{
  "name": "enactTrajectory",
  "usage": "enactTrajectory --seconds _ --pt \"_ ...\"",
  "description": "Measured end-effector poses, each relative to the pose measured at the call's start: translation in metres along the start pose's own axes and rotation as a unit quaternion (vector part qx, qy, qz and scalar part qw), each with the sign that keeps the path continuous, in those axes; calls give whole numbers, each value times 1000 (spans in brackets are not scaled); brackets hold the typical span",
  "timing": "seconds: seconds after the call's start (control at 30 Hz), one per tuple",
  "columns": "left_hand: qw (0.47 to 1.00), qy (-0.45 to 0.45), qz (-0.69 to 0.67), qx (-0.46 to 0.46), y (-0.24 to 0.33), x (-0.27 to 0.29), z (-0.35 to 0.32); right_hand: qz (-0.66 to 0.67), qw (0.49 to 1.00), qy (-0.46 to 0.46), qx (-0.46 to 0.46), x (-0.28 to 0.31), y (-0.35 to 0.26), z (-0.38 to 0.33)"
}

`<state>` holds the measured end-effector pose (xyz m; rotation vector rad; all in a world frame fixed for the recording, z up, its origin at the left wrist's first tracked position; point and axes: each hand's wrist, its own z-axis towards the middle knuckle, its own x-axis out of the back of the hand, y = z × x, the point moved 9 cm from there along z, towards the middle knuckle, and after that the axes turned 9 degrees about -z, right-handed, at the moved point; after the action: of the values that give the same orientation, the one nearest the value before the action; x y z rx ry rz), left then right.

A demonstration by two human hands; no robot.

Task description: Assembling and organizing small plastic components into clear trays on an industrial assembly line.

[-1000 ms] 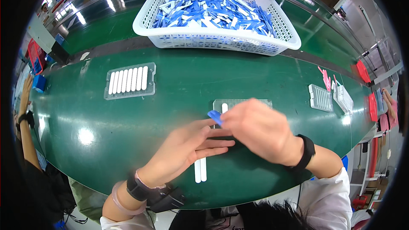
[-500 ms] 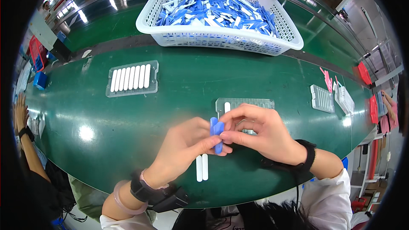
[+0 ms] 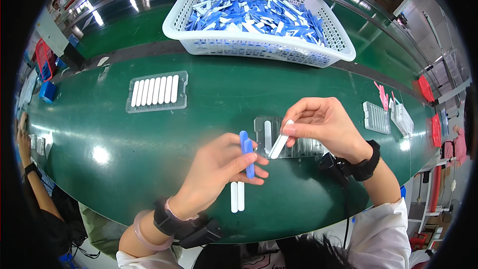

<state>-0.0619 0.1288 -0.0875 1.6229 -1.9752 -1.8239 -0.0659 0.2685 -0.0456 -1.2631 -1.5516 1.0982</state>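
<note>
Right hand (image 3: 326,122) pinches white strip (image 3: 279,146) | left hand (image 3: 214,162) grips blue pieces (image 3: 248,146) | we judge: loading clear tray (image 3: 304,151) beneath right grip | next calls for straightening strip

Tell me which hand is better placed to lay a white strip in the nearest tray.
Probably the right hand: it holds a white strip at the clear tray; the left hand holds blue pieces.
</note>
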Motion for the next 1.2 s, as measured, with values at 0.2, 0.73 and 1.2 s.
enactTrajectory --seconds 0.2,0.73,1.2 --pt "999 -40 12 29 -6 -10 -1 -57 997 -19 50 -17 -2 -3" --pt "999 -16 -29 15 -2 -4 -2 -592 545 36 593 -87 -37 -86" --pt "998 10 -27 -62 10 3 0 -585 556 3 591 -77 -38 -95"
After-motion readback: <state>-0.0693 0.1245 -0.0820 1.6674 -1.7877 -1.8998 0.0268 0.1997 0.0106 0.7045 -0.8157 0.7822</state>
